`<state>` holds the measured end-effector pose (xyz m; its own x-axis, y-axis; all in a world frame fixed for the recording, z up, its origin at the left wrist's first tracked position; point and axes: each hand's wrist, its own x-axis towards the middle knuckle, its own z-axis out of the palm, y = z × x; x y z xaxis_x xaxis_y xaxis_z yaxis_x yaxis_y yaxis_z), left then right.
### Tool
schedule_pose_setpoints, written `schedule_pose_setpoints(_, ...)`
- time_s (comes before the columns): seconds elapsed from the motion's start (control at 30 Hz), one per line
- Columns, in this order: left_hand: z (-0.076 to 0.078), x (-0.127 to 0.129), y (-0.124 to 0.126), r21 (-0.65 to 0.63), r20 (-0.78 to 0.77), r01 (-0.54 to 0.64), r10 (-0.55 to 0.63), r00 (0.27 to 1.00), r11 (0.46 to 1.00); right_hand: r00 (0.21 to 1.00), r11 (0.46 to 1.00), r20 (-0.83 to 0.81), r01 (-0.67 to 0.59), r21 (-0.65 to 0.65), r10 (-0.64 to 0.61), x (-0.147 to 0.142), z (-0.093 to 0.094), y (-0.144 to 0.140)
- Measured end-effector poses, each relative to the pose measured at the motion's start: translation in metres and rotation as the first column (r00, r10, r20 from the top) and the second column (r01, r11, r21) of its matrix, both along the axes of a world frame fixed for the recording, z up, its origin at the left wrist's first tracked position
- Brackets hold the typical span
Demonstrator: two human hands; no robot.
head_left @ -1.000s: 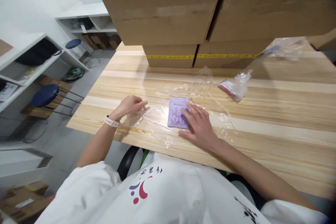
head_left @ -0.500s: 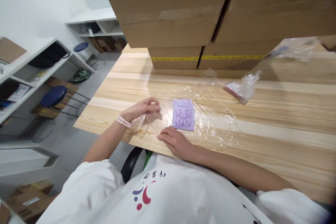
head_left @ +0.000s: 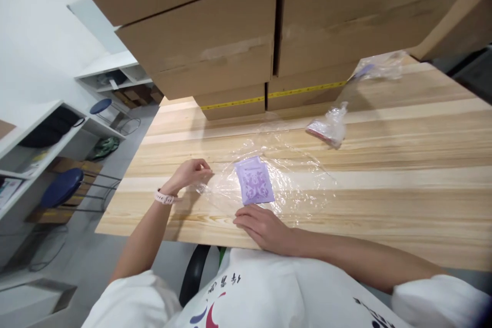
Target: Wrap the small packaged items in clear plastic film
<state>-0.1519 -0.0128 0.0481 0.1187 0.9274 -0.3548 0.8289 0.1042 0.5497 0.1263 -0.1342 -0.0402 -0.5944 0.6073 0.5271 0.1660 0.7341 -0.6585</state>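
Stacked cardboard boxes (head_left: 238, 56) at the worktop's (head_left: 403, 164) far edge, small crumpled bag (head_left: 328, 128) nearby, blue stool (head_left: 61, 192) beside white shelves (head_left: 46, 128)

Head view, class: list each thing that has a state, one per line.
Purple packet: flat on the clear plastic sheet.
Left hand: pinching the sheet's edge.
Right hand: flat at the sheet's near edge.
Small plastic bag: crumpled, holding something red.
Cardboard boxes: stacked, closed.

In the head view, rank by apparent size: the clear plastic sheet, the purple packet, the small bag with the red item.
1. clear plastic sheet, largest.
2. purple packet.
3. small bag, looks about like the packet; it lies farther from the camera, so their order is unsure.
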Motion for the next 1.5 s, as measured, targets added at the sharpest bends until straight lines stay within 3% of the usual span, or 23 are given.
schedule_pose_setpoints(0.07,0.016,0.006,-0.008,0.229,-0.036,-0.006,0.014,0.999,0.973,0.991,0.986,-0.006,0.135,0.101,-0.135,0.012,0.004,0.002)
schedule_pose_setpoints(0.1,0.023,0.012,-0.014,0.28,0.007,0.019,-0.022,1.0,0.96,0.971,0.963,-0.013,0.236,0.131,-0.237,0.019,0.006,0.006)
schedule_pose_setpoints(0.17,0.027,0.029,-0.028,0.223,0.164,0.09,-0.129,0.978,0.971,0.882,0.877,0.031,0.463,0.128,-0.47,0.034,0.007,0.021)
schedule_pose_setpoints(0.23,0.019,0.052,-0.04,0.115,0.289,0.11,-0.139,0.947,0.987,0.76,0.777,0.167,0.624,0.079,-0.628,0.045,0.005,0.038)
schedule_pose_setpoints(0.3,0.002,0.075,-0.047,0.061,0.423,0.01,-0.035,0.905,0.998,0.724,0.763,0.298,0.646,0.022,-0.622,0.049,0.001,0.051)
schedule_pose_setpoints(0.37,-0.018,0.093,-0.048,-0.008,0.569,-0.123,0.106,0.816,0.992,0.761,0.802,0.338,0.597,-0.031,-0.553,0.048,-0.003,0.056)
schedule_pose_setpoints(0.5,-0.041,0.116,-0.047,-0.204,0.764,-0.326,0.359,0.536,0.923,0.814,0.82,0.301,0.554,-0.142,-0.497,0.043,-0.006,0.051)
schedule_pose_setpoints(0.6,-0.044,0.129,-0.05,-0.358,0.831,-0.356,0.468,0.3,0.863,0.846,0.81,0.237,0.528,-0.254,-0.477,0.044,-0.004,0.048)
schedule_pose_setpoints(0.67,-0.042,0.138,-0.055,-0.433,0.833,-0.291,0.502,0.232,0.853,0.87,0.817,0.187,0.493,-0.3,-0.457,0.045,-0.003,0.047)
schedule_pose_setpoints(0.8,-0.035,0.144,-0.06,-0.45,0.849,-0.162,0.478,0.228,0.878,0.879,0.811,0.017,0.448,-0.376,-0.477,0.046,0.001,0.047)
schedule_pose_setpoints(0.93,-0.02,0.13,-0.06,-0.34,0.892,-0.218,0.387,0.232,0.915,0.748,0.682,-0.102,0.53,-0.504,-0.656,0.058,0.012,0.056)
schedule_pose_setpoints(0.97,-0.016,0.126,-0.059,-0.308,0.903,-0.234,0.36,0.233,0.922,0.754,0.661,-0.133,0.459,-0.593,-0.643,0.062,0.015,0.058)
schedule_pose_setpoints(1.03,-0.012,0.12,-0.057,-0.241,0.922,-0.259,0.304,0.238,0.935,0.825,0.624,-0.277,0.114,-0.773,-0.493,0.066,0.024,0.058)
schedule_pose_setpoints(1.1,-0.012,0.122,-0.057,-0.182,0.927,-0.272,0.258,0.274,0.945,0.837,0.529,-0.465,-0.265,-0.806,-0.289,0.065,0.031,0.054)
schedule_pose_setpoints(1.13,-0.014,0.125,-0.057,-0.159,0.921,-0.272,0.242,0.306,0.949,0.825,0.494,-0.521,-0.365,-0.789,-0.222,0.063,0.033,0.051)
schedule_pose_setpoints(1.17,-0.016,0.13,-0.058,-0.14,0.911,-0.267,0.23,0.343,0.953,0.817,0.493,-0.542,-0.395,-0.775,-0.198,0.059,0.035,0.047)
schedule_pose_setpoints(1.3,-0.022,0.153,-0.064,-0.063,0.877,-0.229,0.163,0.452,0.971,0.801,0.578,-0.491,-0.232,-0.782,-0.344,0.05,0.033,0.038)
schedule_pose_setpoints(1.4,-0.021,0.165,-0.066,0.071,0.881,-0.233,0.048,0.471,0.97,0.744,0.554,-0.455,-0.138,-0.821,-0.489,0.073,0.034,0.036)
schedule_pose_setpoints(1.47,-0.019,0.165,-0.067,0.15,0.868,-0.242,-0.01,0.497,0.959,0.621,0.537,-0.442,-0.04,-0.842,-0.647,0.108,0.04,0.036)
schedule_pose_setpoints(1.5,-0.019,0.164,-0.067,0.167,0.855,-0.237,-0.02,0.518,0.957,0.519,0.53,-0.442,0.025,-0.848,-0.731,0.131,0.043,0.038)
